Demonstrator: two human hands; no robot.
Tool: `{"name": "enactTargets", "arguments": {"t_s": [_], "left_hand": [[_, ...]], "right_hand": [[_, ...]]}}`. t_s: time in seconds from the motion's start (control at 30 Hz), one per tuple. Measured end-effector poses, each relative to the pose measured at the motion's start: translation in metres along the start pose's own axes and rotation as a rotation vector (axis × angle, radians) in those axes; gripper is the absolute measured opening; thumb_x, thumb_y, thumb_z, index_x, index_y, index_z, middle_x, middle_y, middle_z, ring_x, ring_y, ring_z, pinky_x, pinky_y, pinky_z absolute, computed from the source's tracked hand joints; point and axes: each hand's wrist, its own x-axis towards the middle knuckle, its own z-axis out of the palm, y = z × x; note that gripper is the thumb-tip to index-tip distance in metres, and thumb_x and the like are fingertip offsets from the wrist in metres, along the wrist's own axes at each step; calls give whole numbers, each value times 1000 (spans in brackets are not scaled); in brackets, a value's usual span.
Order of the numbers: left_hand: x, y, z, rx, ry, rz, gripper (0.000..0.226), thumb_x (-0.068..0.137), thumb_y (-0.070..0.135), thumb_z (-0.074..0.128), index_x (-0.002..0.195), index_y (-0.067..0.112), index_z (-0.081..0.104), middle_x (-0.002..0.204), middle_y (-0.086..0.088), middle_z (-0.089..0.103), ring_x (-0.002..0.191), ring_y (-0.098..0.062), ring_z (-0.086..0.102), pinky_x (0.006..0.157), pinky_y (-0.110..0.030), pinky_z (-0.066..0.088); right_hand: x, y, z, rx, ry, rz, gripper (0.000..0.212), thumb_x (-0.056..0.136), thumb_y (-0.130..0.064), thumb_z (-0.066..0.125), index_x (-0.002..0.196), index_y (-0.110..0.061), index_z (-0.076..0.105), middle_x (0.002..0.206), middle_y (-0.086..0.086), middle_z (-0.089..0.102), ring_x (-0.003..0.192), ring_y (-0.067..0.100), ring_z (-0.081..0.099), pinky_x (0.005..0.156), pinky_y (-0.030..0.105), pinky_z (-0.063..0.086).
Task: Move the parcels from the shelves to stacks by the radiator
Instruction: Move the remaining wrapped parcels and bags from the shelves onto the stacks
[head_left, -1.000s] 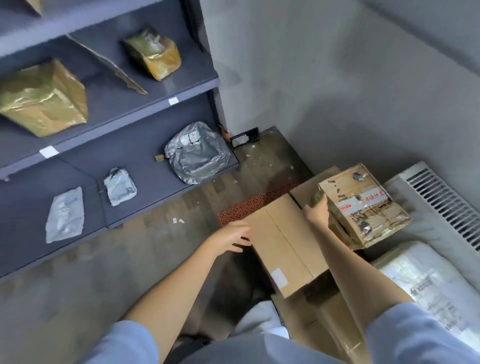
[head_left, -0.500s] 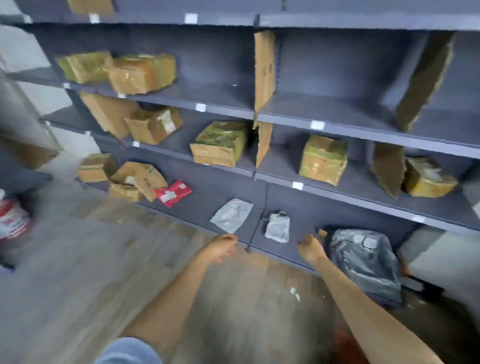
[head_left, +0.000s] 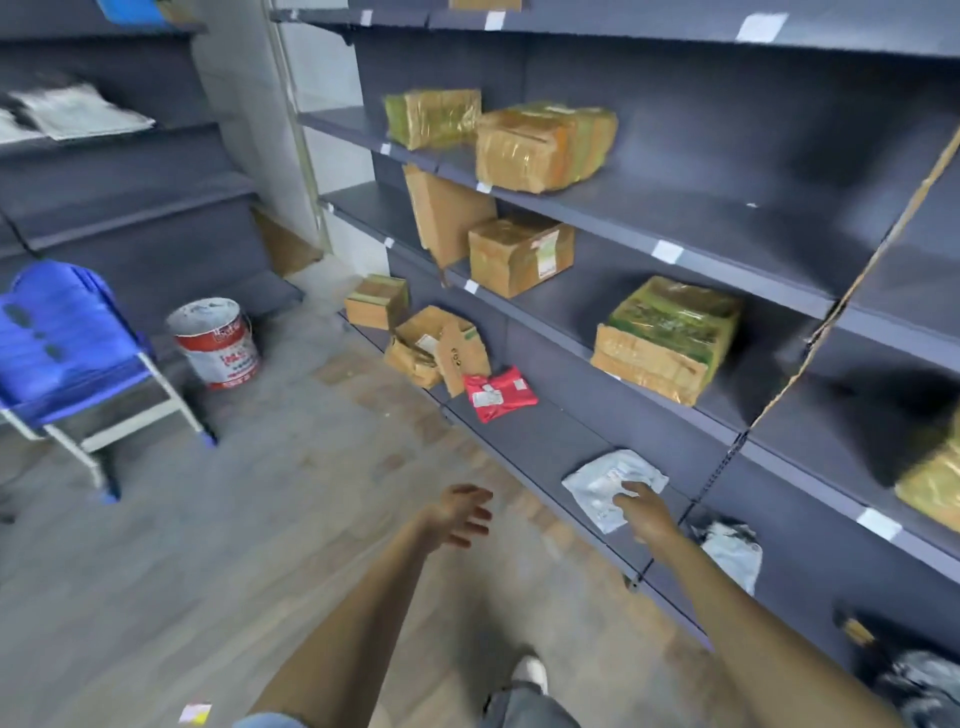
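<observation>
The right hand (head_left: 644, 512), fingers spread, lies on the flat white parcel (head_left: 605, 480), lower right. Left hand (head_left: 462, 514) hangs spread, holding nothing. Next, I think: grab and lift it.

The right hand (head_left: 644, 512) covers the near corner of the white mailer (head_left: 613, 480), so whether its fingers press or grip it cannot be told. The right forearm hides part of the grey bag (head_left: 735, 553) beside it. A yellow-taped parcel (head_left: 932, 480) is cut off by the right edge, a dark wrapped bundle (head_left: 919, 686) by the bottom right corner. Labels on the red pouch (head_left: 498, 392) and the paint bucket (head_left: 218, 343) are too small to read. The left hand (head_left: 460, 514) is smeared by motion blur
</observation>
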Motion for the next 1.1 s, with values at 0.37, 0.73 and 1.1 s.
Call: {"name": "enactTargets", "arguments": {"t_s": [0.37, 0.73, 1.1], "left_hand": [[156, 150, -54, 22, -71, 71, 38, 101, 23, 35, 135, 7, 44, 119, -17, 55, 101, -25, 53, 88, -34, 39], [338, 228, -70, 132, -396, -40, 22, 99, 25, 37, 119, 19, 46, 103, -6, 57, 77, -14, 57, 66, -25, 40], [463, 293, -122, 331, -397, -205, 39, 99, 23, 35, 135, 10, 43, 111, -9, 56, 107, -27, 56, 88, -33, 42]], "right_hand": [[152, -84, -60, 468, 35, 236, 56, 92, -47, 50, 136, -14, 44, 143, 9, 42, 126, 28, 45, 96, 44, 39], [274, -147, -42, 988, 195, 427, 84, 78, -59, 62, 144, -18, 29, 148, 17, 32, 131, 34, 42, 100, 49, 41], [344, -151, -4, 1250, 339, 424, 100, 65, -77, 58, 141, -16, 34, 144, 16, 39, 126, 38, 45, 81, 50, 52]]}}
